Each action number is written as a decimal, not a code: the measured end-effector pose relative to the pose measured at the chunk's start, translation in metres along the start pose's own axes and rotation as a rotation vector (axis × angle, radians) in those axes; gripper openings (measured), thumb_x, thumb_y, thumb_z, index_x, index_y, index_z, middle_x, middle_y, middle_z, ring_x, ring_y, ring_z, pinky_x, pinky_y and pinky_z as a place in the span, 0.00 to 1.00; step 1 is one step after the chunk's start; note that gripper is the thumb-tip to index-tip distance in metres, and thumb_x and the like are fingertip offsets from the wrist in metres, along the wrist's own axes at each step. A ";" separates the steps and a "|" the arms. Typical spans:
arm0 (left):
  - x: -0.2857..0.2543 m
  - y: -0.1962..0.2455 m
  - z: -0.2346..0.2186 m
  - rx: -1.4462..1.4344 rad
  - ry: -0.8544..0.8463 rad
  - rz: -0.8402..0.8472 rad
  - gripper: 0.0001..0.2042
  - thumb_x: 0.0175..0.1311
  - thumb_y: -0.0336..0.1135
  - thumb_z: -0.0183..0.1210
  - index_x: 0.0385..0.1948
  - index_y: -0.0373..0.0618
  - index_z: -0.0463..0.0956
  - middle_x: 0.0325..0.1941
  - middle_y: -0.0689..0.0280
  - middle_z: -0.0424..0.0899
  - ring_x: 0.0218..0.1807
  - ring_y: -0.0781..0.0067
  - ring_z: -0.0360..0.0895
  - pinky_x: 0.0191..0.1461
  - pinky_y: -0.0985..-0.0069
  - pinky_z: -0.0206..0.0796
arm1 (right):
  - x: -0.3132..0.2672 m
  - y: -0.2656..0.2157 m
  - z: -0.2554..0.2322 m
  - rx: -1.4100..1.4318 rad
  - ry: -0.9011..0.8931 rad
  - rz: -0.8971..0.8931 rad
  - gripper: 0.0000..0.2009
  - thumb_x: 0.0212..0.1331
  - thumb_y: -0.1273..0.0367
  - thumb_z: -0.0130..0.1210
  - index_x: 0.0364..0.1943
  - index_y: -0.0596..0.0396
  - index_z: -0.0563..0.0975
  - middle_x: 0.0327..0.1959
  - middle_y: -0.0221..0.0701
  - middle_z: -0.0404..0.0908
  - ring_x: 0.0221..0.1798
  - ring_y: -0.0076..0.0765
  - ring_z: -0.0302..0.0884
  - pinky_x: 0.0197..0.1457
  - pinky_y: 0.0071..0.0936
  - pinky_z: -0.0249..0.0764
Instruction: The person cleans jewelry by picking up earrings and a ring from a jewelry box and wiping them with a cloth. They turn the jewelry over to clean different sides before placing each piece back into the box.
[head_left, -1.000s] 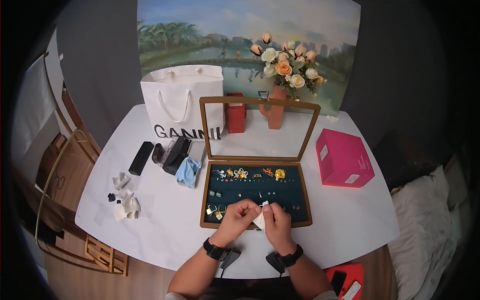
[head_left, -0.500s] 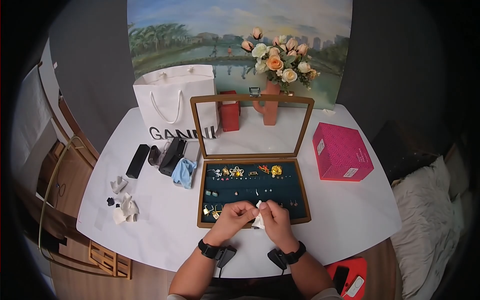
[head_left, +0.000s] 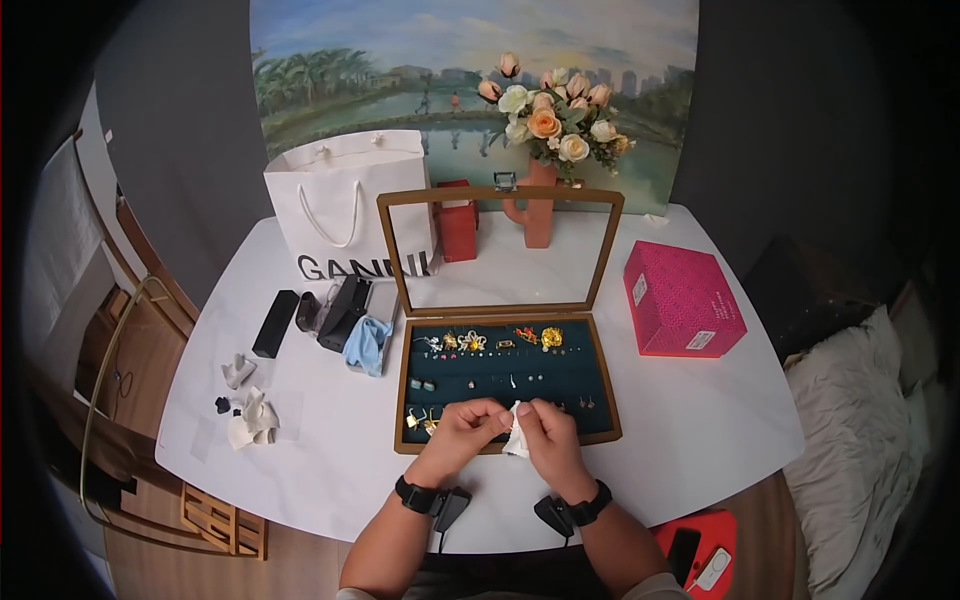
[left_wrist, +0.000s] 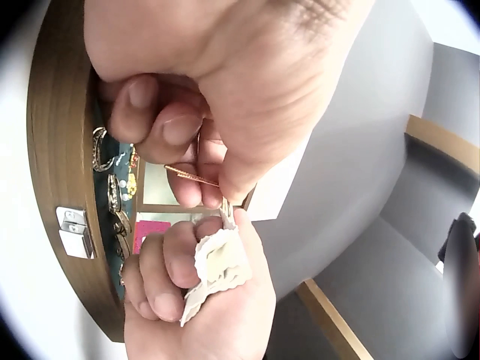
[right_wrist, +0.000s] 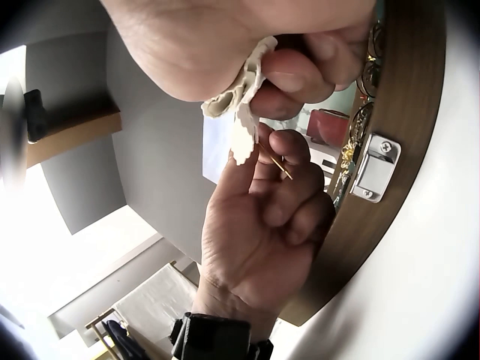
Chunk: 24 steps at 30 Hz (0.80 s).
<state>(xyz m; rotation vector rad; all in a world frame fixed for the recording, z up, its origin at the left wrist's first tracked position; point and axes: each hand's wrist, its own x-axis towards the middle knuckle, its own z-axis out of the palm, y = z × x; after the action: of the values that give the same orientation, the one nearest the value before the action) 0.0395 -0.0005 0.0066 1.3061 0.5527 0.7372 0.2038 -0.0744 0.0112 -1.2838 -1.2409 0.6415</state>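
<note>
Both hands meet over the front edge of an open wooden jewellery case. My left hand pinches a thin gold-coloured piece between thumb and fingers, one end sticking out. My right hand grips a crumpled off-white cloth, seen as a ruffled fold in the left wrist view. At the fingertips the cloth meets the gold piece; how far it wraps it is hidden. Several earrings and brooches lie in rows on the dark green lining.
A pink box stands to the right. At left are a white paper bag, black case, blue cloth and pale scraps. The glass lid stands upright before a red box and flower vase.
The head view has shifted, so the scene sits further left. The white cloth no longer sticks up above the fingertips as much and hangs lower beside my right hand. Both hands stay close together.
</note>
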 end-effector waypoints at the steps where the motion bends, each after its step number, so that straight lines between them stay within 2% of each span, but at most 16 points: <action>1: -0.001 -0.001 0.000 0.018 -0.011 -0.022 0.09 0.75 0.36 0.63 0.38 0.39 0.84 0.35 0.78 0.81 0.37 0.90 0.71 0.41 0.86 0.64 | 0.000 0.002 0.000 0.005 -0.001 0.000 0.17 0.76 0.65 0.54 0.28 0.61 0.73 0.16 0.29 0.68 0.23 0.16 0.61 0.25 0.28 0.60; 3: -0.002 0.001 0.000 0.053 -0.032 -0.064 0.08 0.75 0.35 0.63 0.38 0.39 0.84 0.35 0.78 0.81 0.37 0.90 0.71 0.41 0.86 0.65 | 0.001 0.006 0.000 0.007 -0.002 0.001 0.16 0.76 0.65 0.55 0.28 0.61 0.74 0.16 0.29 0.68 0.23 0.16 0.61 0.25 0.28 0.60; 6: -0.003 0.005 0.006 0.020 -0.103 -0.028 0.09 0.75 0.35 0.63 0.38 0.38 0.84 0.31 0.79 0.80 0.33 0.93 0.69 0.36 0.87 0.63 | 0.002 0.009 0.001 -0.002 -0.008 0.004 0.16 0.76 0.65 0.55 0.29 0.61 0.74 0.16 0.31 0.69 0.22 0.18 0.61 0.25 0.29 0.61; 9: -0.004 0.007 0.001 0.033 -0.092 -0.068 0.09 0.75 0.35 0.63 0.39 0.38 0.84 0.31 0.78 0.80 0.33 0.92 0.71 0.37 0.87 0.65 | 0.003 0.010 0.002 -0.021 -0.019 -0.004 0.16 0.76 0.65 0.54 0.29 0.61 0.74 0.17 0.33 0.69 0.22 0.19 0.62 0.25 0.29 0.61; 12: 0.000 0.001 0.000 0.060 0.023 -0.034 0.09 0.75 0.35 0.63 0.39 0.38 0.84 0.32 0.77 0.81 0.34 0.92 0.72 0.38 0.87 0.66 | 0.003 0.008 0.002 -0.050 -0.023 -0.021 0.16 0.76 0.65 0.54 0.29 0.61 0.74 0.17 0.33 0.70 0.22 0.20 0.62 0.25 0.30 0.62; 15: 0.002 -0.002 0.002 0.021 0.092 0.061 0.09 0.75 0.35 0.63 0.38 0.39 0.84 0.33 0.79 0.82 0.36 0.91 0.71 0.40 0.87 0.65 | 0.002 0.002 0.002 -0.050 -0.028 -0.005 0.17 0.77 0.64 0.53 0.30 0.61 0.74 0.17 0.33 0.70 0.22 0.19 0.62 0.25 0.30 0.62; 17: 0.002 -0.002 0.003 0.011 0.107 0.055 0.09 0.75 0.35 0.63 0.37 0.39 0.84 0.33 0.79 0.81 0.36 0.92 0.70 0.40 0.87 0.64 | 0.001 0.004 0.003 -0.042 -0.035 0.009 0.17 0.77 0.63 0.53 0.30 0.61 0.74 0.17 0.32 0.70 0.22 0.19 0.62 0.26 0.30 0.62; 20: 0.002 -0.004 0.002 0.021 0.076 0.023 0.09 0.75 0.35 0.63 0.38 0.39 0.84 0.32 0.79 0.81 0.34 0.94 0.70 0.37 0.88 0.63 | 0.000 -0.006 0.002 -0.041 -0.045 0.055 0.19 0.79 0.63 0.52 0.28 0.60 0.71 0.22 0.23 0.67 0.28 0.16 0.60 0.30 0.26 0.60; 24: -0.001 0.005 0.002 0.035 -0.002 -0.031 0.09 0.75 0.35 0.63 0.39 0.39 0.84 0.31 0.79 0.81 0.33 0.94 0.70 0.35 0.89 0.62 | 0.000 0.000 0.002 -0.007 -0.034 0.060 0.19 0.79 0.63 0.51 0.28 0.60 0.71 0.22 0.23 0.67 0.28 0.15 0.60 0.30 0.25 0.61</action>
<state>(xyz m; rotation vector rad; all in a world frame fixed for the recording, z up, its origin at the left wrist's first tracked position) 0.0394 -0.0025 0.0116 1.3274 0.5851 0.7036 0.2017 -0.0738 0.0104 -1.3244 -1.2374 0.7051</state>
